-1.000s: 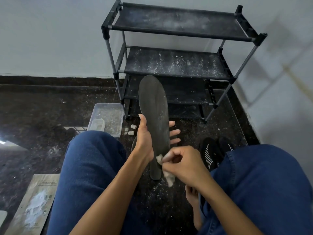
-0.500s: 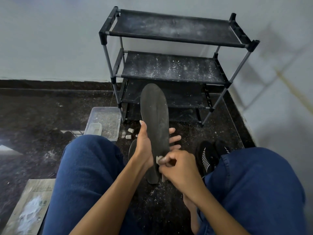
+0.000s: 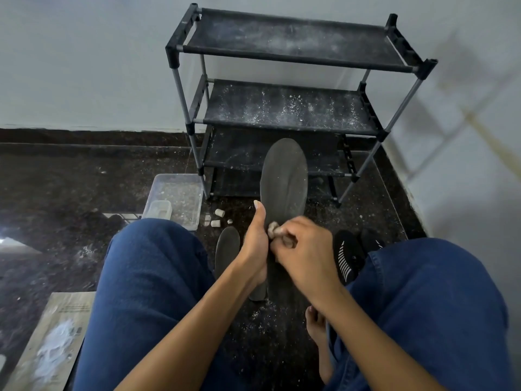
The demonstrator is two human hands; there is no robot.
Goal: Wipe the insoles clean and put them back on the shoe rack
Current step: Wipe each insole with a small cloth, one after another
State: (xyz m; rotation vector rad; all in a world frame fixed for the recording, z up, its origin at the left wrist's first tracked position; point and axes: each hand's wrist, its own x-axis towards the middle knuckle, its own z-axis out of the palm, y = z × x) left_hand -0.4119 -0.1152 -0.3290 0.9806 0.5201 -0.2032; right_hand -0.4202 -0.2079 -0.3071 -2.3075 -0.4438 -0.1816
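Between knees, above floor (image 3: 70,193) | left hand (image 3: 255,249) fingers gripping upright insole (image 3: 283,179) | right hand (image 3: 304,252) fingers pinching wipe (image 3: 273,228) against it | second insole (image 3: 227,246) on floor | shoe rack (image 3: 282,105) by wall

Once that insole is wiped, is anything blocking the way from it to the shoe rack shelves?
Nothing visible does. The insole is held up by the left hand right in front of the shoe rack, and its shelves carry only white dust and crumbs, no shoes or boxes.

Left hand (image 3: 255,249) clasped upright, thumb raised; right hand (image 3: 303,249) curled beside it, fingertips pinched.
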